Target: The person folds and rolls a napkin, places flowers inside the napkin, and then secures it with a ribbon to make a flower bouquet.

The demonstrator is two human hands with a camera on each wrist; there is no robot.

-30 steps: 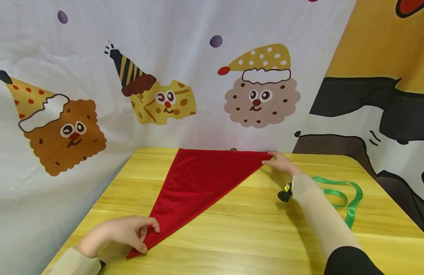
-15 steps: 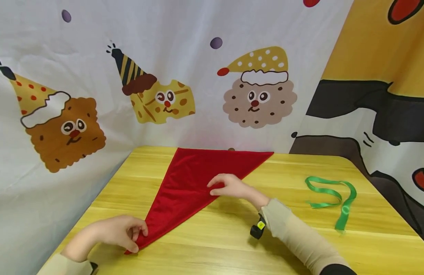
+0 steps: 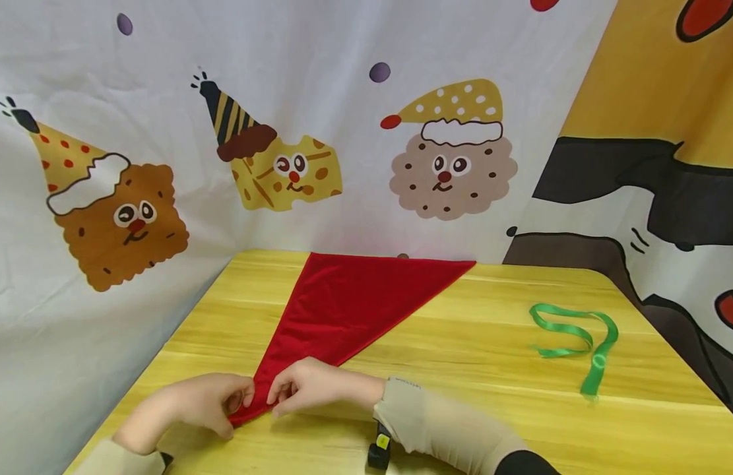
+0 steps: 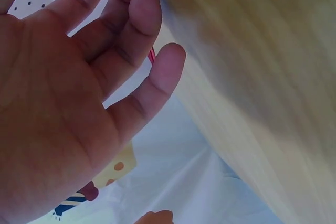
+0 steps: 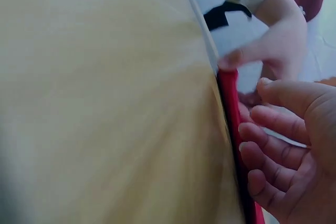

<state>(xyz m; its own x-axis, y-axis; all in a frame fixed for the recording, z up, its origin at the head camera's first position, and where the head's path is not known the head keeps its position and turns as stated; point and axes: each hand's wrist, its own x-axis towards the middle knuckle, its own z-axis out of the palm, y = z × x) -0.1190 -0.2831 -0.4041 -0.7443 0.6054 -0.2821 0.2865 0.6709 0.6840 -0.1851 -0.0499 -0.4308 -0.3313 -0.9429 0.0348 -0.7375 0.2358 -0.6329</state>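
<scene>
A red cloth [image 3: 354, 297], laid out as a triangle, stretches from the table's back edge to a narrow corner at the front left. At that corner my left hand [image 3: 202, 402] pinches the cloth between thumb and fingers. Close beside it, my right hand [image 3: 309, 386] hovers over the narrow end, its fingers loosely bent. In the right wrist view, the right fingers [image 5: 273, 150] lie along the cloth's edge [image 5: 236, 129], with the thumb apart from them. The left wrist view shows the left palm [image 4: 58, 108] and bent fingers; most of the cloth is hidden there.
A green ribbon [image 3: 600, 356] lies curled on the right side of the wooden table [image 3: 461, 349]. Behind and left of the table hangs a white backdrop [image 3: 318, 53] printed with cartoon biscuits and cheese. A black wrist camera [image 3: 379, 452] hangs under the right sleeve.
My right hand has left the cloth's far right corner and come left and nearer, beside the left hand. The left hand stays at the near corner, shifting only slightly.
</scene>
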